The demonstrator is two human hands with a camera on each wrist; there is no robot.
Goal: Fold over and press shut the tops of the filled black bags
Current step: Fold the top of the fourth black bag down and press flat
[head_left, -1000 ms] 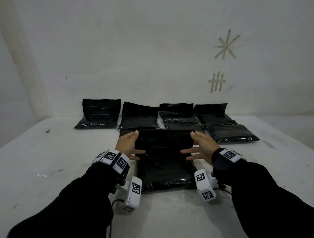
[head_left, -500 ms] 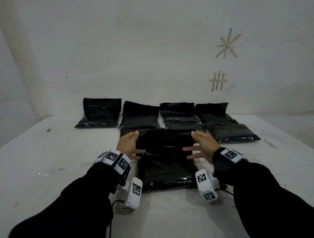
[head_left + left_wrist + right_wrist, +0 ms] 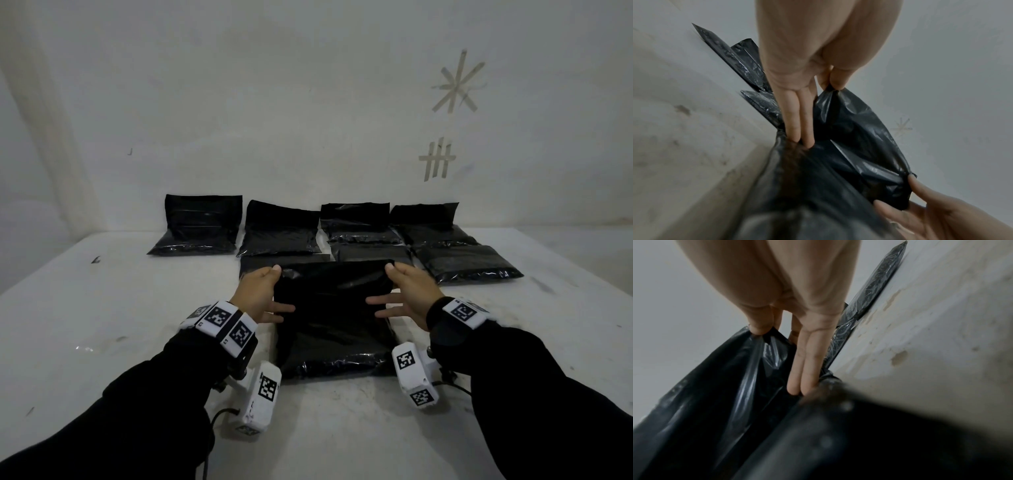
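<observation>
A filled black bag (image 3: 334, 346) lies on the white table in front of me, its empty top flap (image 3: 334, 284) raised. My left hand (image 3: 262, 291) pinches the flap's left corner (image 3: 830, 91) between thumb and forefinger, while its other fingers (image 3: 801, 126) stretch down onto the bag. My right hand (image 3: 406, 291) pinches the right corner (image 3: 760, 335) the same way, its straight fingers (image 3: 807, 369) touching the bag's side. The flap is stretched taut between both hands.
Several more black bags (image 3: 466, 263) lie in rows at the back of the table (image 3: 102, 325), some leaning on the white wall (image 3: 274, 102). One bag (image 3: 202, 226) sits far left. Tape marks (image 3: 457, 82) are stuck on the wall.
Both hands have lifted the flap's corners slightly and drawn it more upright and taut; the bag's body has stayed in place.
</observation>
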